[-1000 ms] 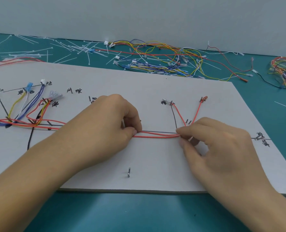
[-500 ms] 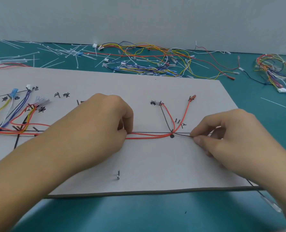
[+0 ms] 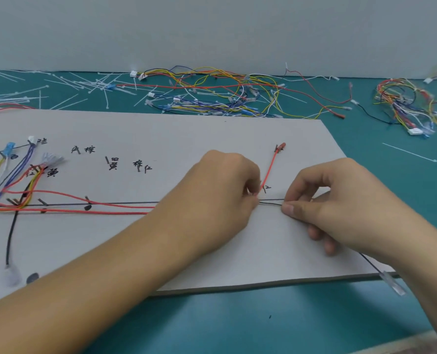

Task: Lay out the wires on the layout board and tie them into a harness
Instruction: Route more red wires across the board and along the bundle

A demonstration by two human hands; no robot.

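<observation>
Head view: my left hand (image 3: 222,190) pinches the red wires (image 3: 84,209) down on the board (image 3: 161,129) where the trunk line meets the branch running up to the red terminal (image 3: 281,146). My right hand (image 3: 340,200) pinches a black wire (image 3: 271,203) just beside it, stretched between the two hands; its tail trails off the board's near edge to a clear connector (image 3: 392,283). To do this well, I'd keep the left pinch fixed and draw the black wire straight along the drawn line before tying. Spare ties (image 3: 66,85) lie on the desk (image 3: 314,318) behind.
</observation>
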